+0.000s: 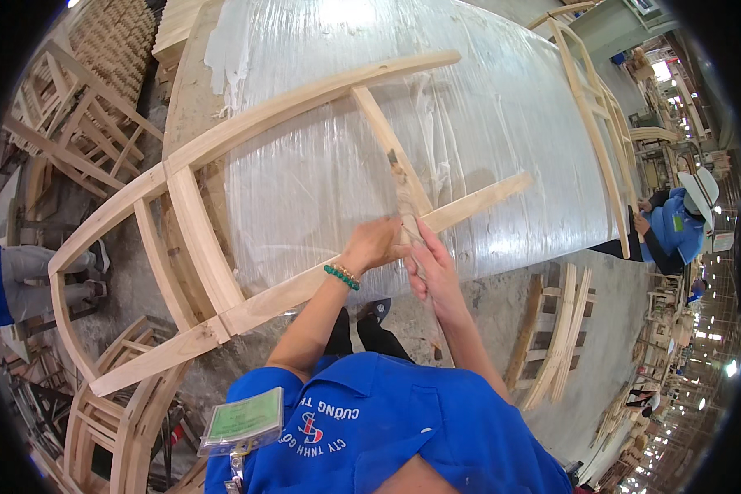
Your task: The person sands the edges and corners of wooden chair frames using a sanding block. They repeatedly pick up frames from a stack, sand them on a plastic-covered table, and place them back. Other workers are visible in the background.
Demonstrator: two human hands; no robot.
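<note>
A pale wooden chair frame (288, 105) lies on a table covered with clear plastic film; two long curved rails are joined by several crosspieces. My left hand (375, 245), with a green bead bracelet at its wrist, is closed at the joint of the near rail and a crosspiece (387, 138). Beside it, my right hand (436, 272) has its fingers wrapped round a long, thin, stained strip (405, 193). One end of the strip lies along the crosspiece, the other hangs toward my body. My left fingertips also pinch it; its material is unclear.
The film-covered table (305, 198) runs away from me. Another wooden frame (593, 107) rests at its right end, near a person in blue with a white hat (675, 222). Stacked frames (123, 412) stand lower left; long slats (560, 329) lie at right on a pallet. Another person (33, 284) stands left.
</note>
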